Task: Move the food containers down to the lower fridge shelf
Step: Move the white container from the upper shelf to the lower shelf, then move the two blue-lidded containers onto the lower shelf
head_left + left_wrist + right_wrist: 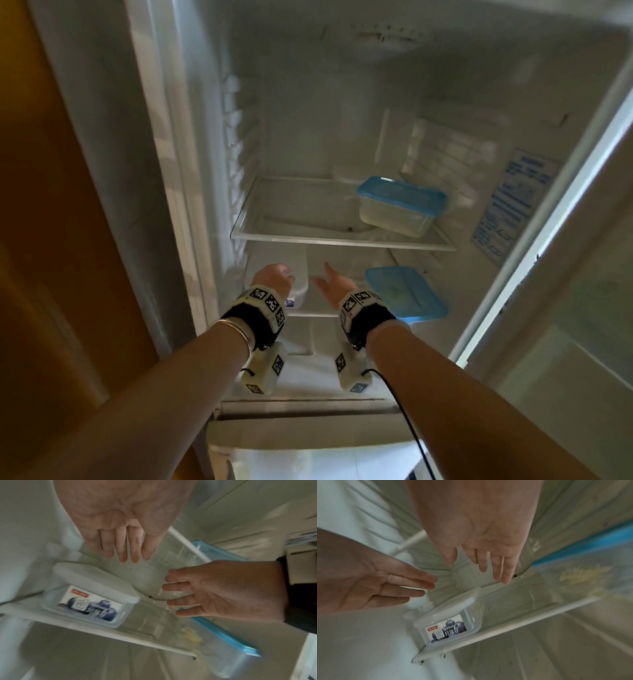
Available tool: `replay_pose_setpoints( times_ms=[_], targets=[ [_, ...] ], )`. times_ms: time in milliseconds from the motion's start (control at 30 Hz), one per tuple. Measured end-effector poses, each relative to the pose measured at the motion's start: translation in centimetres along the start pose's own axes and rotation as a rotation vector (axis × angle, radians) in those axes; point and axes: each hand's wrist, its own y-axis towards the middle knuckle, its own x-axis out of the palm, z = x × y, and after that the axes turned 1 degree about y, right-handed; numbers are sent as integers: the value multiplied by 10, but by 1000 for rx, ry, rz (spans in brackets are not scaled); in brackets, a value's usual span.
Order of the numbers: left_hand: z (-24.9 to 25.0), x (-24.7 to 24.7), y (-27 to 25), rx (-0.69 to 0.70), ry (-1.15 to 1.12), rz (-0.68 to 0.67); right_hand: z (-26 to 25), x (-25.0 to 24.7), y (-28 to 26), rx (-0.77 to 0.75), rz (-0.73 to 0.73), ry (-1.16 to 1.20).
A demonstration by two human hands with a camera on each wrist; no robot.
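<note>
Both hands hang open and empty at the lower shelf (310,313), left hand (274,278) over the white-lidded tub (89,595), right hand (334,286) beside a blue-lidded one (406,295). Another blue-lidded container (400,205) waits on the upper shelf (339,240): rigid, probably light and smooth, best clasped by its two long sides.

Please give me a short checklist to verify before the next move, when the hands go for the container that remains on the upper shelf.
1. Left hand free: ok, fingers straight.
2. Right hand free: ok, holds nothing.
3. White-lidded container on the lower shelf: ok.
4. Blue-lidded container on the lower shelf: ok, overhangs the front edge.
5. Second blue-lidded container off the upper shelf: not ok.
6. Its lid sealed: cannot tell.
</note>
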Motion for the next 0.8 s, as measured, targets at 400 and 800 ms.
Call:
replay_pose_setpoints(
  times_ms=[400, 800],
  targets=[
    [81, -11, -50, 291, 64, 9, 19, -72, -77, -80, 224, -96],
    [164, -8, -8, 285, -81, -4, 26, -169, -45, 75, 585, -21]
  ],
)
